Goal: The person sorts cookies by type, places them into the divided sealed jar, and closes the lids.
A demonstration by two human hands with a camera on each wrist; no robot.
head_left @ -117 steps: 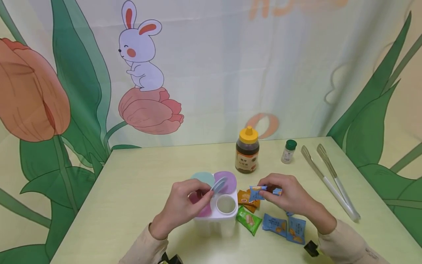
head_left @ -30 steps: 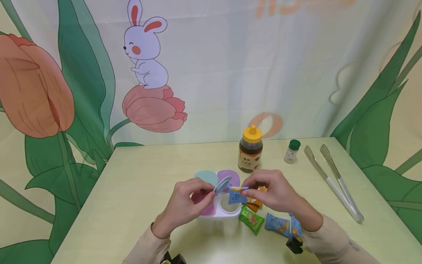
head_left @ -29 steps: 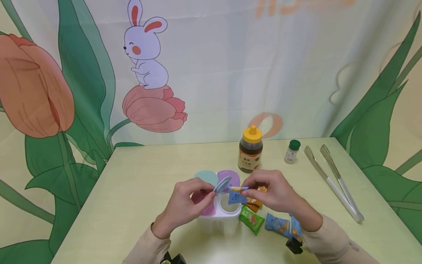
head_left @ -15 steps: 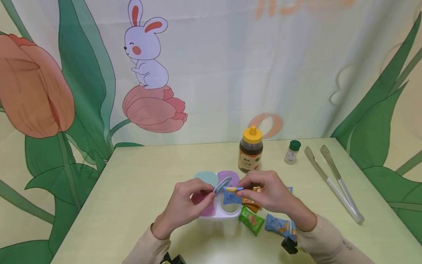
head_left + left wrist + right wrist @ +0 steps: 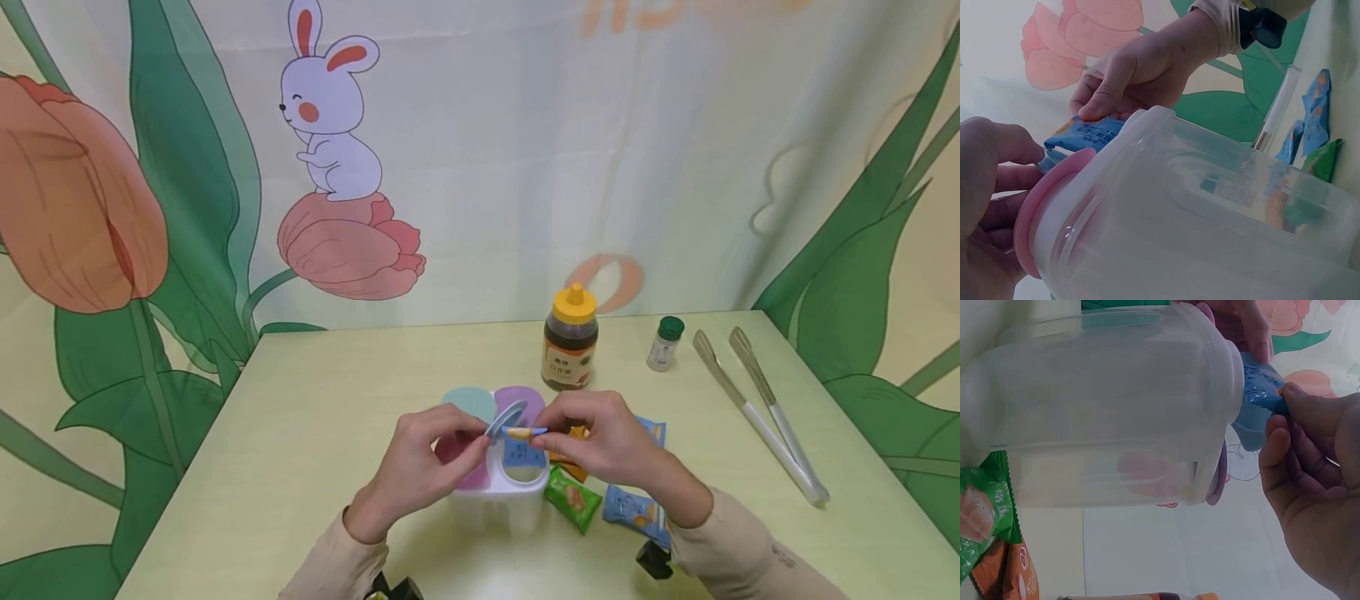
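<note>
your left hand pinches the light blue lid up, your right hand pinches a blue snack packet above the container's uncovered hole, seemingly not in yet, with other packets left on the table.

Head view: set high, facing forward and down, taking in the tabletop and printed backdrop from farthest off. Wrist views: close in, turned sideways, facing the clear container from opposite sides; both share it and the blue packet.
</note>
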